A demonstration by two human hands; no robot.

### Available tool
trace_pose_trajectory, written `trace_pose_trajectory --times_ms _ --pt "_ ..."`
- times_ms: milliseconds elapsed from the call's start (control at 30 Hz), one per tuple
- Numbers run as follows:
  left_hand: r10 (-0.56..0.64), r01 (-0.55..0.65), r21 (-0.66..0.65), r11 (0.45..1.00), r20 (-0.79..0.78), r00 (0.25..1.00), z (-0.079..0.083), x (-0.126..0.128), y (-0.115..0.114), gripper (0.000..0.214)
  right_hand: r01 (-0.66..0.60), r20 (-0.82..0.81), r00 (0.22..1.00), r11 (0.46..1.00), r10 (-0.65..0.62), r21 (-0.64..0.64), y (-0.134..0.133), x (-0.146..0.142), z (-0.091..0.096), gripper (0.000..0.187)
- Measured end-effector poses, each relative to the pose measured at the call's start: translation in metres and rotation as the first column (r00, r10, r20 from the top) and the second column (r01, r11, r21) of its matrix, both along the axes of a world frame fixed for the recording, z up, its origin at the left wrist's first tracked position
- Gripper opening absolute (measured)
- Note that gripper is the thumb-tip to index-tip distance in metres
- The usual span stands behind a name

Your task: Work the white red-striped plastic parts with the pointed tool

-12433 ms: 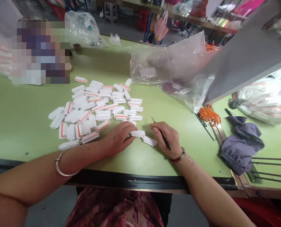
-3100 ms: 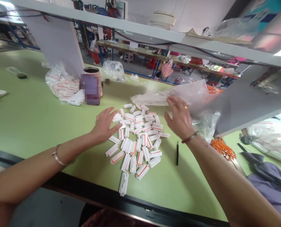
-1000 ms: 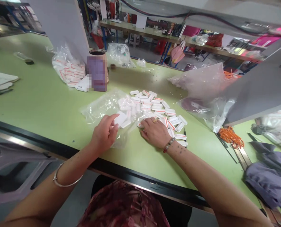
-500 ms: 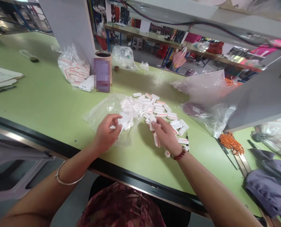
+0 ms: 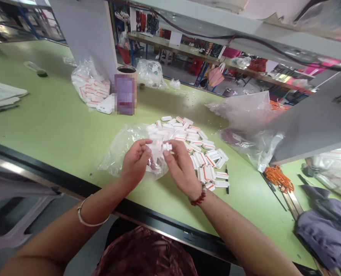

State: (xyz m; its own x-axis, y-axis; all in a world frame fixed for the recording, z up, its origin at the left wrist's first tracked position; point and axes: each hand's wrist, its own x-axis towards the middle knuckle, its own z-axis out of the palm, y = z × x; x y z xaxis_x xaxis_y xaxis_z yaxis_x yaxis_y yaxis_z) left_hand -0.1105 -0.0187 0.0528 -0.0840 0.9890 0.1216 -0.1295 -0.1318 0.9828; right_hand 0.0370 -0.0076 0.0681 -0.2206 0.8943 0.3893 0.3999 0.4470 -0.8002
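White plastic piece (image 5: pixel 167 146) — pinched between fingertips of the right hand (image 5: pixel 182 166).

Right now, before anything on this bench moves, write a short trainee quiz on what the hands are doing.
1. Which wrist wears the red bead bracelet: left or right?
2. True or false: the person's left hand is above a crumpled clear plastic bag lying on the pale green workbench.
3. What colour are the stripes on the small white rectangular plastic pieces?

Key: 1. right; 2. true; 3. orange-red.
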Motion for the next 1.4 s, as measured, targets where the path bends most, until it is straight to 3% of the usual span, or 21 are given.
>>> trace_pose_trajectory --times_ms 167,267,367,467,600,700,767,867,967,1067,1133,1200,1300,1367,1400 --pt "-0.035 0.038 -0.035 0.999 0.076 0.996 -0.005 0.001 0.001 0.027 -0.211 0.310 0.933 0.976 0.185 0.052 -0.010 0.007 0.002 0.036" --pt "-0.018 0.020 -0.039 0.999 0.039 0.999 -0.005 0.000 -0.002 0.027 -0.184 0.413 0.902 0.977 0.123 0.111 -0.007 0.014 0.006 0.039" --pt "0.028 -0.029 -0.027 0.999 -0.036 0.999 -0.001 -0.004 -0.005 0.023 -0.101 0.512 0.859 0.980 0.000 0.170 -0.002 0.042 0.013 0.043" --pt "0.122 -0.121 0.024 0.992 -0.029 0.992 0.006 -0.008 -0.008 0.018 0.034 0.681 0.720 0.986 -0.136 0.161 -0.004 0.090 0.015 0.052" --pt "0.209 -0.222 0.066 0.973 0.164 0.964 0.018 -0.009 -0.009 0.011 0.131 0.882 0.461 0.991 -0.096 0.039 -0.029 0.143 0.000 0.084" --pt "0.235 -0.275 0.103 0.956 0.291 0.927 0.023 -0.010 -0.008 0.010 0.171 0.933 0.341 0.984 -0.115 0.059 -0.045 0.145 -0.018 0.081" --pt "0.219 -0.258 0.124 0.958 0.264 0.939 0.021 -0.010 -0.008 0.012 0.169 0.934 0.318 0.979 -0.162 0.113 -0.047 0.134 -0.028 0.070" --pt "0.039 -0.040 0.089 0.995 0.008 0.999 0.011 -0.009 -0.010 0.017 0.172 0.911 0.346 0.970 -0.223 0.172 -0.038 0.120 -0.037 0.056" --pt "-0.117 0.155 0.087 0.984 -0.333 0.936 0.001 -0.006 -0.012 0.020 0.197 0.897 0.358 0.960 -0.258 0.198 -0.027 0.117 -0.041 0.041" --pt "-0.003 0.180 0.252 0.951 -0.574 0.819 -0.005 -0.003 -0.011 0.020 0.177 0.904 0.357 0.967 -0.235 0.181 -0.021 0.123 -0.043 0.037" --pt "0.105 0.164 0.347 0.923 -0.640 0.762 -0.007 -0.002 -0.010 0.018 0.153 0.896 0.393 0.976 -0.205 0.156 -0.019 0.129 -0.044 0.037" --pt "0.167 0.129 0.385 0.914 -0.646 0.745 -0.008 -0.002 -0.009 0.015 0.142 0.831 0.524 0.981 -0.185 0.129 -0.019 0.133 -0.041 0.037" --pt "0.189 0.077 0.378 0.923 -0.616 0.765 -0.007 0.000 -0.009 0.015 0.173 0.486 0.861 0.985 -0.153 0.004 -0.024 0.127 -0.028 0.033" --pt "0.176 0.041 0.332 0.942 -0.597 0.783 -0.006 0.002 -0.010 0.016 0.131 0.150 0.984 0.957 -0.094 -0.260 -0.029 0.112 -0.012 0.034" --pt "0.170 0.021 0.303 0.953 -0.588 0.791 -0.006 0.003 -0.011 0.017 0.055 0.008 0.998 0.899 -0.057 -0.434 -0.032 0.101 -0.004 0.036"
